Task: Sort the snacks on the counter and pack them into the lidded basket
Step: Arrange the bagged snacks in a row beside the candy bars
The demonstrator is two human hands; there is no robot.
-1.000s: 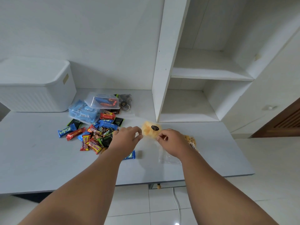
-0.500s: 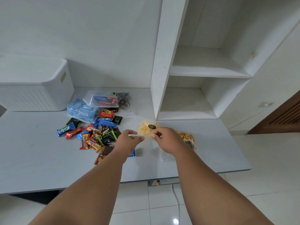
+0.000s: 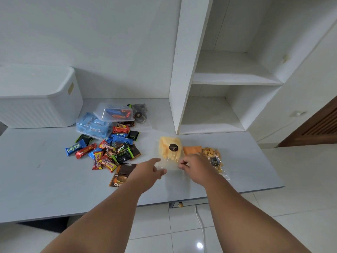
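Even, soft daylight, fairly bright; no hard shadows, only faint ones under the white lidded plastic basket [image 3: 38, 99] and inside the white open shelving [image 3: 228, 79]. One small glare spot on the glossy white floor tiles [image 3: 199, 245]. Wide-angle bending at edges; slight softness overall, forearms blurred near the bottom.

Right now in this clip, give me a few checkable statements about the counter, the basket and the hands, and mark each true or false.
1. The white basket has its lid on. True.
2. The yellow chip bag lies on the counter between the candy pile and the orange packet. True.
3. The left hand holds a chocolate bar. False: its fingers are spread and hold nothing.
4. The shelf compartments hold snacks. False: they are bare.
5. The right hand pinches the chip bag's clear edge. True.
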